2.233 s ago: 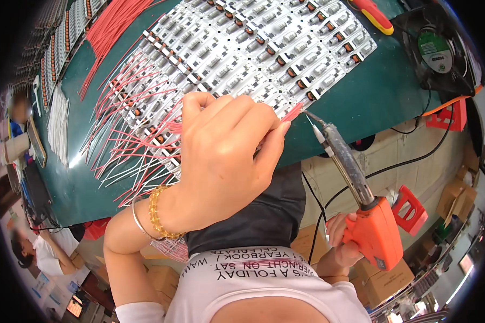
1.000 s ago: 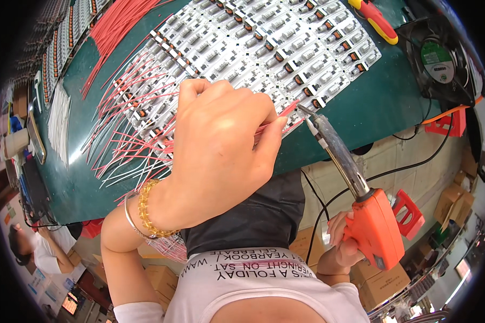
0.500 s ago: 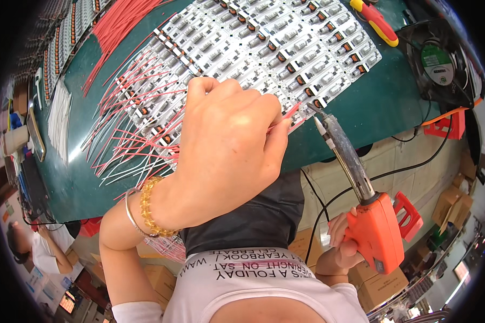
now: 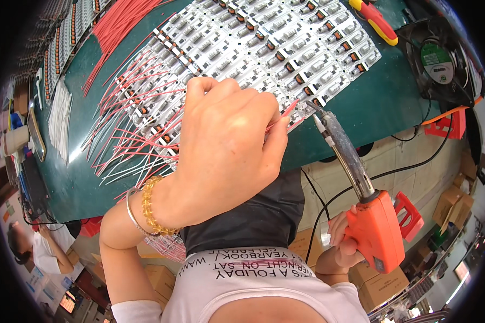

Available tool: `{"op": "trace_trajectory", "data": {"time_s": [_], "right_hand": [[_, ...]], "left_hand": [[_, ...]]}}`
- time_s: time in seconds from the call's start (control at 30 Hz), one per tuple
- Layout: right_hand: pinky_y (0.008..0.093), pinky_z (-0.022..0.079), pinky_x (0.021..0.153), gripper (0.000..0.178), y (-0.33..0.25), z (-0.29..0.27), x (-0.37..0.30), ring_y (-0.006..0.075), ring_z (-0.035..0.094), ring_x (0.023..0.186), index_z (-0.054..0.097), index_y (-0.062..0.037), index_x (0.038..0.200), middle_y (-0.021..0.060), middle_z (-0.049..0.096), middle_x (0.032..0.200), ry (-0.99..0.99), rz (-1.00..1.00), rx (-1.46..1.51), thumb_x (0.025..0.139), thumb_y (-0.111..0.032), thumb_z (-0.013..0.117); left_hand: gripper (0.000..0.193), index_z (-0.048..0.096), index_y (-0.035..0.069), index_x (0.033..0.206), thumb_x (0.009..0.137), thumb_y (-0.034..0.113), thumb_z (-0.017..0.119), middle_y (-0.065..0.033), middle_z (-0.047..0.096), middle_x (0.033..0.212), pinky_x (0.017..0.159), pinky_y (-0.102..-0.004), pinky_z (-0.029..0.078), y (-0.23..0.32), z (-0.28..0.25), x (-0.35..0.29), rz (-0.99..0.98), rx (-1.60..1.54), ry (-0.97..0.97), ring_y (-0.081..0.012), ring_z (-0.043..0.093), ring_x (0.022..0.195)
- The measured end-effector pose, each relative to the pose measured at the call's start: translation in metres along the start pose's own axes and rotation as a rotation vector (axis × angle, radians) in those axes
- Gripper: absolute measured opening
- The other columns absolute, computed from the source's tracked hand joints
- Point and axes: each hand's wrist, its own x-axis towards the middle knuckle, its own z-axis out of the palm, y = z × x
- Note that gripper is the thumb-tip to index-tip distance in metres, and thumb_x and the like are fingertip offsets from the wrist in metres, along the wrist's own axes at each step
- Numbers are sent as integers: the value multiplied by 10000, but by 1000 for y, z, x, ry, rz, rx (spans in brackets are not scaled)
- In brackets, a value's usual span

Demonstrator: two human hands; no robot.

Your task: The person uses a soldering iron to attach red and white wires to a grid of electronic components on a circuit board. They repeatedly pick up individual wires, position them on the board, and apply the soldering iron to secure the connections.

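My left hand (image 4: 229,142) is closed in a pinch over the panel of small white circuit boards (image 4: 285,46). Between its thumb and fingers is a red wire (image 4: 291,108), its end close to the panel's near right edge. My right hand (image 4: 343,242) grips the handle of an orange soldering gun (image 4: 378,229). The gun's dark tip reaches up to the same edge, beside the wire's end; whether they touch I cannot tell. Many red and white wires trail off the panel's left side, partly hidden behind my left hand.
On the green table (image 4: 377,116) lie a bundle of red wires (image 4: 121,27), a bundle of white wires (image 4: 60,121) and a red-and-yellow hand tool (image 4: 377,24). A black fan (image 4: 436,62) stands at right. A black cable (image 4: 398,171) hangs below. Another person (image 4: 46,247) sits at lower left.
My left hand and the red wire in it have shifted very slightly left. The soldering gun stays nearly where it was.
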Motion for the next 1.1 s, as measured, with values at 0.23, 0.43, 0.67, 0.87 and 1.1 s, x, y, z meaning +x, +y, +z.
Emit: {"op": "trace_trajectory", "data": {"time_s": [0.23, 0.43, 0.67, 0.87, 1.1], "right_hand": [[247, 413, 441, 753, 19, 0, 2, 79, 433, 408, 470, 91, 1266, -41, 455, 501, 3, -218, 52, 902, -556, 599], [349, 444, 591, 659, 0, 5, 0, 237, 559, 643, 646, 10, 860, 78, 583, 717, 71, 63, 43, 823, -647, 620], [321, 425, 531, 609, 1, 4, -3, 215, 543, 561, 663, 6, 782, 25, 543, 597, 31, 41, -1, 835, -599, 626], [318, 361, 416, 521, 8, 4, -5, 212, 508, 453, 615, -32, 665, 37, 567, 585, 41, -126, -58, 890, -502, 618], [318, 376, 439, 552, 3, 4, 1, 212, 515, 473, 571, -36, 659, 31, 530, 568, -10, -77, 21, 867, -544, 634]], "left_hand": [[153, 614, 70, 685, 761, 53, 745, -25, 549, 610, 716, -352, 356, 0, -3, 1, -3, -21, -19, -218, 484, 589], [124, 639, 75, 722, 786, 45, 741, -17, 546, 608, 716, -340, 372, 1, 1, 0, 10, -9, 121, -201, 485, 564], [120, 642, 78, 735, 772, 33, 747, -11, 548, 621, 735, -342, 371, 1, 2, -3, 2, -10, 94, -193, 491, 581], [124, 640, 79, 729, 766, 27, 747, -10, 550, 626, 734, -344, 368, 1, 2, -2, 5, -3, 87, -190, 494, 590], [102, 658, 67, 744, 763, 22, 747, -19, 589, 653, 727, -344, 383, -1, -2, -3, 9, 19, 45, -196, 519, 600]]}}
